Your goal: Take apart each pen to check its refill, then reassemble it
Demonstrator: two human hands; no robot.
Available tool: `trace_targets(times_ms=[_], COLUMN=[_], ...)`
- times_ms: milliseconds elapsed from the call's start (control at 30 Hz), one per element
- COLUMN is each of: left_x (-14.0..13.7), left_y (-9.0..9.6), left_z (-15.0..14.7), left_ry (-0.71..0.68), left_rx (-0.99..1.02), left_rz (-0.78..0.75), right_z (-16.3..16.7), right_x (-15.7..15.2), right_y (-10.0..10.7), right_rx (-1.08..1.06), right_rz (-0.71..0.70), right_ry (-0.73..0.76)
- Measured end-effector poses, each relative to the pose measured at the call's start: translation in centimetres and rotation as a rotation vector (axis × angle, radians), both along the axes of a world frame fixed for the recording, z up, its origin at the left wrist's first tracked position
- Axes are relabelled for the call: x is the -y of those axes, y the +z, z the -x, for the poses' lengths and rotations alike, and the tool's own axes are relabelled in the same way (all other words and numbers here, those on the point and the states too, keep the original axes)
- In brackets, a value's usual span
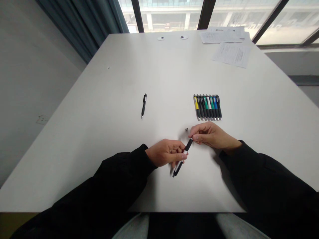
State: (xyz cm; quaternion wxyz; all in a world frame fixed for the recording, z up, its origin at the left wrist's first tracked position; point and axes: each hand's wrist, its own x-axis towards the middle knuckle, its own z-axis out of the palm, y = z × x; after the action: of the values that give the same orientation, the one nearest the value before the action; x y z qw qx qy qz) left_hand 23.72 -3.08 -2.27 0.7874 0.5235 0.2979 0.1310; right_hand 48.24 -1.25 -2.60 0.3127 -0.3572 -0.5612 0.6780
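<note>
A black and white pen (pixel 188 145) is held at a slant just above the table, with its clip end toward me. My left hand (pixel 168 153) is closed round the pen's middle, thumb on top. At the far end, my right hand (pixel 208 134) pinches the pen's tip between thumb and fingers; whatever small part is inside that pinch is hidden. A small metal piece (pixel 186 129), like a pen's tip cone, lies on the table just left of my right fingertips.
Beyond my right hand, several pens (pixel 207 107) lie side by side in a row, in yellow, black, green, white and blue. A single black pen (pixel 144 106) lies left of them. Papers (pixel 231 53) and two small white ovals (pixel 161 39) rest near the table's (pixel 87 132) window edge.
</note>
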Motion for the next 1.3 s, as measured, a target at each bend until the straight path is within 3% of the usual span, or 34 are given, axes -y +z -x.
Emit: trace_targets(times_ms=[133, 267, 367, 500, 567, 700, 833, 1067, 1300], left_x=[0.0, -0.1, -0.1, -0.1, -0.1, 0.0, 0.0, -0.1, -0.1], left_y=[0.1, 0.0, -0.1, -0.2, -0.1, 0.0, 0.0, 0.0, 0.1], left_z=[0.0, -0.1, 0.0, 0.0, -0.1, -0.1, -0.1, 0.0, 0.0], left_ry=[0.009, 0.002, -0.002, -0.001, 0.009, 0.026, 0.028, 0.006, -0.009], left_rx=[0.002, 0.012, 0.014, 0.002, 0.004, 0.006, 0.003, -0.006, -0.011], left_rz=[-0.010, -0.011, -0.020, -0.031, -0.024, -0.009, -0.007, -0.024, -0.014], right_z=[-0.1, 0.4, 1.1, 1.4, 1.3, 0.9, 0.9, 0.9, 0.9], right_x=[0.2, 0.2, 0.0, -0.2, -0.2, -0.1, -0.1, 0.1, 0.2], right_y=[0.6, 1.1, 0.7, 0.1, 0.2, 0.6, 0.4, -0.1, 0.7], right_rx=[0.077, 0.369, 0.557, 0.595, 0.556, 0.217, -0.096, -0.186, -0.055], right_rz=[-0.087, -0.483, -0.721, -0.825, -0.745, -0.323, -0.079, 0.020, 0.016], right_ry=[-0.047, -0.257, -0.183, -0.098, -0.152, -0.317, -0.292, -0.242, -0.144])
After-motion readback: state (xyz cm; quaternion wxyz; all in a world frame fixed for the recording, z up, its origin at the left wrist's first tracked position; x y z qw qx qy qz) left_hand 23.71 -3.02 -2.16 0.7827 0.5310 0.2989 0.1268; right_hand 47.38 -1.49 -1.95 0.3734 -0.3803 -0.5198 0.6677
